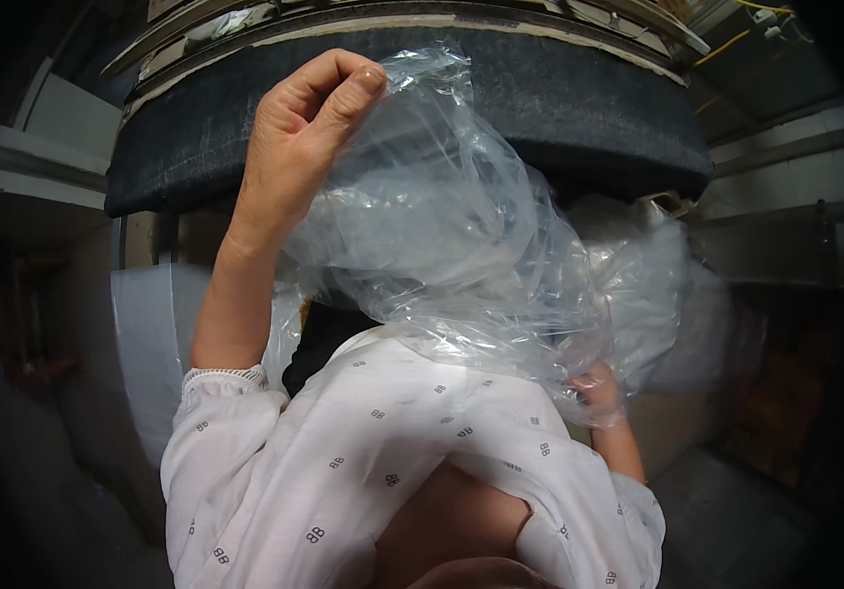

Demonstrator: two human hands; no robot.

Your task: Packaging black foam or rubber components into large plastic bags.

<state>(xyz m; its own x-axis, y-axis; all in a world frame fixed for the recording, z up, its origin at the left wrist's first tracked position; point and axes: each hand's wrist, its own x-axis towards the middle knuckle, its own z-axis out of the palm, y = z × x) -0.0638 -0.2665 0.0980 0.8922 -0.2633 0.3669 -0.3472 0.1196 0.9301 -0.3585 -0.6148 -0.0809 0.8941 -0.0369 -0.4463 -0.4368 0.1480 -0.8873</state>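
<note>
A large, crumpled clear plastic bag (441, 236) hangs stretched across my front. Up at its top left corner, my left hand (309, 123) is closed, with the thumb pressing the film against the curled fingers. The bag runs down to the right from there, its sheet creased and shiny. At its lower right end is my right hand (597, 388), low beside my body. Film covers that hand and reaches about the wrist, so its fingers are blurred and partly hidden; whether they grip the film I cannot make out.
A dark, worn padded work surface (598, 108) curves across the far side. More clear plastic (638, 275) bulges below its right end. A pale sheet (147, 344) hangs at the left. Wooden rails (402, 20) run along the back.
</note>
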